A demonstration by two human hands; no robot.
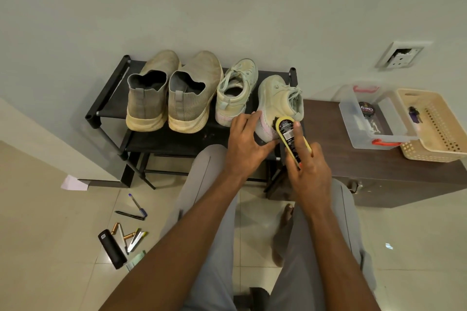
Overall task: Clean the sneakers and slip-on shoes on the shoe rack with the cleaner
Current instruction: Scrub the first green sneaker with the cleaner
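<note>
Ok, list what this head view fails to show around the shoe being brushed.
- Brush bristles: hidden against the tilted sneaker, under the brush's yellow back.
- Brush label: too small to read.
- Sneaker's heel: partly covered by the left hand.
- Brush handle: covered by the right hand.
- Clear box contents: blurred, apart from a round tin.

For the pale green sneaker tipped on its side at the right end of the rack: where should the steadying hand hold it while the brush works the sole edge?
Hold the tipped sneaker at its heel end, coming from the left as the left hand does. It lies on its side with the sole edge facing the person, and the brush in the right hand takes the right part, so the left is free.
</note>
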